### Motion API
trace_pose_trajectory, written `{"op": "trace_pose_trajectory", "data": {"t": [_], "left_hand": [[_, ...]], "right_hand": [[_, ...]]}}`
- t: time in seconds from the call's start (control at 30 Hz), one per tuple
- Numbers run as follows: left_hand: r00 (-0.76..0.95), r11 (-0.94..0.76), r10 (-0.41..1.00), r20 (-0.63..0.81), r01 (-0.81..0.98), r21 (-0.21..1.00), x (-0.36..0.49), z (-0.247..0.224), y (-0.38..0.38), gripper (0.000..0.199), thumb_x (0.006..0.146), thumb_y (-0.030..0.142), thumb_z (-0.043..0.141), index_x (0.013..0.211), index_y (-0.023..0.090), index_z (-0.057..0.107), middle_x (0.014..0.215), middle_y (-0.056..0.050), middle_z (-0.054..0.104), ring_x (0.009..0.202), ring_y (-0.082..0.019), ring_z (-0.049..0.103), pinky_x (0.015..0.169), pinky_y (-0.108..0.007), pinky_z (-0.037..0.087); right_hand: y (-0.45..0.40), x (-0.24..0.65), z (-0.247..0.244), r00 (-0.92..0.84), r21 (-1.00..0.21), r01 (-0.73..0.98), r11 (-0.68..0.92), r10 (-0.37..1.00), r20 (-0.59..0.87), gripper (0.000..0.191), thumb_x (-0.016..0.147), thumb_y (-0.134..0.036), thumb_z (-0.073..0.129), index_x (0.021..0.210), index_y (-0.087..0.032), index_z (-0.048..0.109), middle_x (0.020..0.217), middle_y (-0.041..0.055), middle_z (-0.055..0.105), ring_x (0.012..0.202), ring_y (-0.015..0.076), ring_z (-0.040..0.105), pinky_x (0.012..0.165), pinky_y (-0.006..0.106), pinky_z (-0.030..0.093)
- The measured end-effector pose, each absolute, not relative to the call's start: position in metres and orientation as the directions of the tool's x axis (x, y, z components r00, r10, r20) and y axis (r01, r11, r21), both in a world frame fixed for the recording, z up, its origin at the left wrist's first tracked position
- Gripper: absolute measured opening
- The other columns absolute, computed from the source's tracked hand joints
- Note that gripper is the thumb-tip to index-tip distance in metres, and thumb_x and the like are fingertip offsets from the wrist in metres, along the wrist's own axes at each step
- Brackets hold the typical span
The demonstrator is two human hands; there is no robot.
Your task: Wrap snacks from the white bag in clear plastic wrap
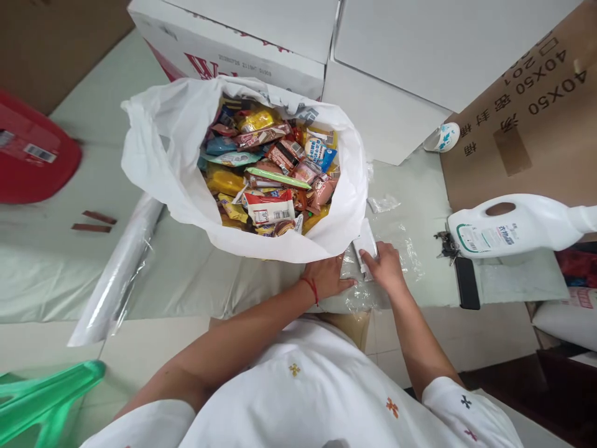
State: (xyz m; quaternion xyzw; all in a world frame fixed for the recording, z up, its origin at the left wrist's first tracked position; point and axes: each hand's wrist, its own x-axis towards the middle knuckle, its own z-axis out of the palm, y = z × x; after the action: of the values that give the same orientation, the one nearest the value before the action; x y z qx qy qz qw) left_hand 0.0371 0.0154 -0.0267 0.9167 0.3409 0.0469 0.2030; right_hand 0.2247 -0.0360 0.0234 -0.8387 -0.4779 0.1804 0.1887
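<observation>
A large white bag (158,168) stands open on the cloth-covered table, filled with wrapped snacks (275,168). My left hand (328,277), with a red string at the wrist, rests at the bag's lower right edge. Its fingertips are partly hidden under the bag, while the thumb points right, apart from the fingers. To the right, my right hand (386,267) grips a small white packet (366,239) by its side, thumb on top. Crinkled clear plastic (405,249) lies beneath and around both hands.
White cartons (382,106) stand behind the bag. A white detergent bottle (517,225), keys (448,246) and a black phone (467,284) lie at right, near a brown box (527,143). At left are a plastic roll (116,274), a red container (37,155) and a green stool (51,398).
</observation>
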Motion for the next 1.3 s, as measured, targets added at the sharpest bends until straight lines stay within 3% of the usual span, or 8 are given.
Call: {"op": "trace_pose_trajectory", "data": {"t": [0.07, 0.2, 0.33, 0.43, 0.53, 0.67, 0.9, 1.3], "left_hand": [[0.759, -0.686, 0.649, -0.05, 0.613, 0.392, 0.037, -0.027, 0.016, 0.106, 0.087, 0.077, 0.057, 0.159, 0.003, 0.034, 0.165, -0.027, 0.036, 0.156, -0.041, 0.03, 0.128, -0.051, 0.023], [0.765, -0.692, 0.638, -0.082, 0.617, 0.376, 0.038, -0.025, 0.017, 0.11, 0.088, 0.078, 0.057, 0.162, 0.003, 0.026, 0.165, -0.027, 0.036, 0.155, -0.037, 0.034, 0.127, -0.047, 0.026], [0.765, -0.697, 0.64, -0.068, 0.615, 0.368, 0.038, -0.028, 0.018, 0.112, 0.087, 0.078, 0.056, 0.164, 0.005, 0.022, 0.168, -0.025, 0.031, 0.157, -0.036, 0.032, 0.128, -0.045, 0.025], [0.766, -0.693, 0.64, -0.07, 0.614, 0.379, 0.038, -0.032, 0.018, 0.113, 0.087, 0.079, 0.055, 0.165, 0.006, 0.018, 0.169, -0.025, 0.03, 0.157, -0.036, 0.032, 0.127, -0.045, 0.027], [0.762, -0.692, 0.645, -0.068, 0.619, 0.373, 0.038, -0.035, 0.018, 0.115, 0.087, 0.078, 0.055, 0.165, 0.003, 0.017, 0.169, -0.026, 0.028, 0.157, -0.037, 0.03, 0.128, -0.047, 0.026], [0.774, -0.715, 0.632, -0.043, 0.603, 0.354, 0.038, -0.034, 0.017, 0.115, 0.087, 0.078, 0.055, 0.164, -0.001, 0.02, 0.168, -0.028, 0.028, 0.158, -0.037, 0.029, 0.129, -0.046, 0.024], [0.771, -0.706, 0.632, -0.083, 0.617, 0.349, 0.039, -0.028, 0.018, 0.11, 0.088, 0.076, 0.056, 0.162, -0.001, 0.026, 0.167, -0.028, 0.031, 0.157, -0.038, 0.031, 0.128, -0.047, 0.026], [0.767, -0.675, 0.638, -0.065, 0.598, 0.432, 0.038, -0.029, 0.017, 0.102, 0.087, 0.075, 0.059, 0.156, 0.003, 0.038, 0.161, -0.028, 0.042, 0.153, -0.042, 0.036, 0.126, -0.052, 0.028]], "right_hand": [[-0.04, 0.234, 0.021, 0.472, -0.529, 0.727, -0.437, 0.878, -0.076, 0.043, 0.088, -0.063, 0.057, 0.088, -0.021, 0.065, 0.094, 0.0125, 0.069, 0.094, 0.03, 0.061, 0.085, 0.044, 0.051], [-0.05, 0.256, 0.029, 0.553, -0.766, 0.43, -0.477, 0.81, -0.194, 0.048, 0.091, -0.069, 0.052, 0.09, -0.022, 0.062, 0.075, 0.0018, 0.065, 0.068, 0.0201, 0.056, 0.064, 0.032, 0.045], [-0.059, 0.251, 0.039, 0.602, -0.817, 0.342, -0.465, 0.776, -0.189, 0.049, 0.089, -0.07, 0.056, 0.094, -0.022, 0.063, 0.076, 0.001, 0.068, 0.067, 0.0193, 0.056, 0.063, 0.031, 0.044], [-0.063, 0.227, 0.034, 0.558, -0.736, 0.495, -0.463, 0.818, -0.14, 0.042, 0.094, -0.063, 0.051, 0.087, -0.023, 0.061, 0.076, 0.0026, 0.066, 0.071, 0.021, 0.056, 0.066, 0.032, 0.044], [-0.066, 0.205, 0.018, 0.523, -0.54, 0.716, -0.442, 0.852, -0.004, 0.034, 0.098, -0.051, 0.047, 0.085, -0.022, 0.059, 0.085, 0.0082, 0.065, 0.085, 0.0259, 0.055, 0.078, 0.037, 0.044], [-0.071, 0.197, 0.0, 0.545, -0.37, 0.801, -0.471, 0.829, 0.125, 0.029, 0.1, -0.045, 0.048, 0.09, -0.02, 0.06, 0.093, 0.0126, 0.063, 0.092, 0.0293, 0.052, 0.086, 0.043, 0.043], [-0.071, 0.195, -0.008, 0.522, -0.36, 0.832, -0.423, 0.815, 0.249, 0.042, 0.1, -0.049, 0.051, 0.123, -0.015, 0.061, 0.122, 0.0189, 0.063, 0.109, 0.0339, 0.051, 0.094, 0.047, 0.041], [-0.066, 0.205, -0.002, 0.499, -0.277, 0.851, -0.446, 0.851, 0.163, 0.049, 0.1, -0.055, 0.051, 0.126, -0.015, 0.064, 0.118, 0.0187, 0.066, 0.107, 0.0343, 0.053, 0.091, 0.049, 0.043]]}}
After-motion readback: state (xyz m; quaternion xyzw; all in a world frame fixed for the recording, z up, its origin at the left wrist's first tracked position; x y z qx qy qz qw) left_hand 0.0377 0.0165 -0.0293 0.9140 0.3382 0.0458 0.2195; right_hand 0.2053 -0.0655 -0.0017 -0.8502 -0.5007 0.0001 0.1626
